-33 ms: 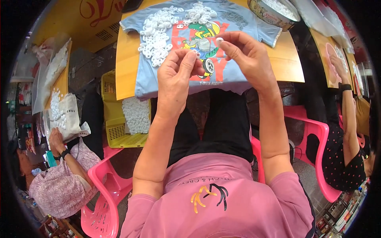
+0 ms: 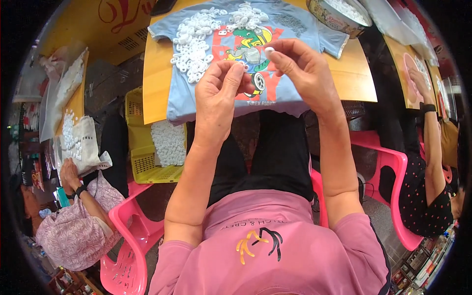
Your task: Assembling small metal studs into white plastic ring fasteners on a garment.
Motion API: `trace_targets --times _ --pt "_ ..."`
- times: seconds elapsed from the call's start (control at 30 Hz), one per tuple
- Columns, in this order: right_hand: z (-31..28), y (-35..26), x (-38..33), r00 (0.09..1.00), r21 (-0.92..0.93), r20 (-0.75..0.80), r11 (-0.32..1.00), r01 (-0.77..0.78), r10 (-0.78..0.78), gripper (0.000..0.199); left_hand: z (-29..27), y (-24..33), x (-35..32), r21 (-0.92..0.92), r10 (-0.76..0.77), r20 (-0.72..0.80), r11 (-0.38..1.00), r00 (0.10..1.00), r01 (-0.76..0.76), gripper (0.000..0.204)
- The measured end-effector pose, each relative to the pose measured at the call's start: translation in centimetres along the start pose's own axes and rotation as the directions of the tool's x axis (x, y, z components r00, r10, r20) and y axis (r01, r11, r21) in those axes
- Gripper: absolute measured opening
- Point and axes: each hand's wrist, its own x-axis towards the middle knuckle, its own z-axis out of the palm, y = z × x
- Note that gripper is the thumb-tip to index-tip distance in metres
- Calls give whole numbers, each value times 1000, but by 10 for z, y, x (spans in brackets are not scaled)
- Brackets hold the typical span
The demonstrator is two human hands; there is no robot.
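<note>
Over a blue T-shirt [image 2: 189, 101] with a dinosaur print, my two hands are raised close together. My right hand [image 2: 302, 69] pinches a small white rounded plastic piece [image 2: 269, 49] between thumb and fingertips. My left hand [image 2: 219, 91] is also closed in a pinch, and a sliver of a white plastic piece [image 2: 245, 67] shows at its fingertips, mostly covered. Beyond the left hand, a heap of white oval plastic pieces with holes [image 2: 189, 46] spreads over the shirt. A second heap of white pieces [image 2: 247, 17] lies farther back, and small dark grey parts [image 2: 291, 22] are scattered to its right.
The shirt covers a wooden table [image 2: 359, 69]. At its back right stands an oval tin [image 2: 339, 14] of white pieces. A yellow crate [image 2: 147, 164] with a bag of white pieces sits below left. Co-workers sit on both sides, near a pink chair [image 2: 130, 236] at left.
My right hand has shifted very slightly left, bringing its white piece a little nearer to the left hand. The left hand stays in place.
</note>
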Motion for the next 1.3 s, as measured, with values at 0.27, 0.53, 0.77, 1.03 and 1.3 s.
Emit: trace_targets --times 0.27,0.53,0.77,1.03,1.3 --pt "25 0 -3 990 21 -101 995 100 -98 23 5 -1 0 63 83 8 995 997 -83 16" --pt "27 -2 -5 970 -221 -58 951 217 -235 24 3 1 0 218 150 5 965 989 -147 14" --pt "34 -4 -8 993 48 -49 992 114 -112 24 4 6 -2 302 187 -8 937 982 -176 13" --pt "26 -2 -3 988 308 -121 950 -54 95 27 1 4 -4 234 153 52 959 987 -161 14" --pt "20 8 4 955 669 -68 724 -171 289 29 13 -3 -12 366 6 263 925 965 -105 12"
